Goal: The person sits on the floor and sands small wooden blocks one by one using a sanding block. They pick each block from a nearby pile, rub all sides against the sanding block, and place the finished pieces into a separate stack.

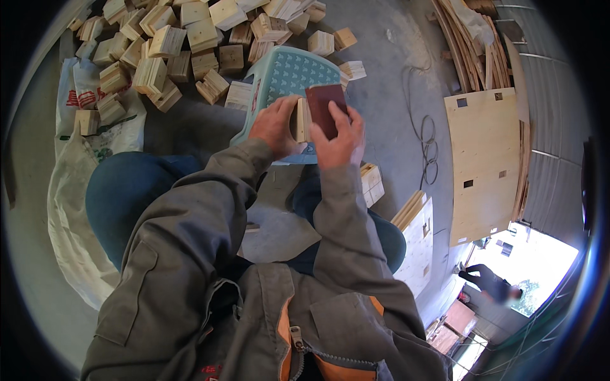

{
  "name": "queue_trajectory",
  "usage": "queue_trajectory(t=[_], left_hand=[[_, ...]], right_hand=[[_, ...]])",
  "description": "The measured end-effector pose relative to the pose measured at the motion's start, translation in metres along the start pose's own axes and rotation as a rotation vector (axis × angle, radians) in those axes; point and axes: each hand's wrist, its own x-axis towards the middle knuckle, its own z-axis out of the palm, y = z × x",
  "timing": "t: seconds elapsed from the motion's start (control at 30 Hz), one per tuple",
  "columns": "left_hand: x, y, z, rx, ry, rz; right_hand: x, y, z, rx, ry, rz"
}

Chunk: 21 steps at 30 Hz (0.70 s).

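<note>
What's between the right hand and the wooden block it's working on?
A dark reddish-brown sheet, probably sandpaper, lies between the right hand and the wooden block; its fingers press the sheet against the block's face. The left hand grips the block directly, with nothing visible between them.

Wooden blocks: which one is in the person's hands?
The block above the light blue stool, gripped by the left hand, with the right hand pressing reddish-brown sandpaper against it; the others lie loose.

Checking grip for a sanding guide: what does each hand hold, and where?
Left hand grips the wooden block by its side; right hand presses reddish-brown sandpaper against its face.
</note>
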Motion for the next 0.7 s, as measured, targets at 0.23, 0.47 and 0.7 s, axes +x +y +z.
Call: queue_trajectory(t=[0.23, 0.47, 0.7], left_hand=[[0.004, 0.004, 0.0, -0.008, -0.035, 0.005], [0.003, 0.001, 0.0, 0.005, -0.011, -0.004], [0.005, -0.003, 0.003, -0.034, -0.007, 0.004]], right_hand=[[0.067, 0.004, 0.008, -0.066, -0.128, 0.143], [-0.034, -0.013, -0.019, -0.053, -0.033, -0.018], [-0.084, -0.025, -0.041, 0.012, -0.046, -0.046]])
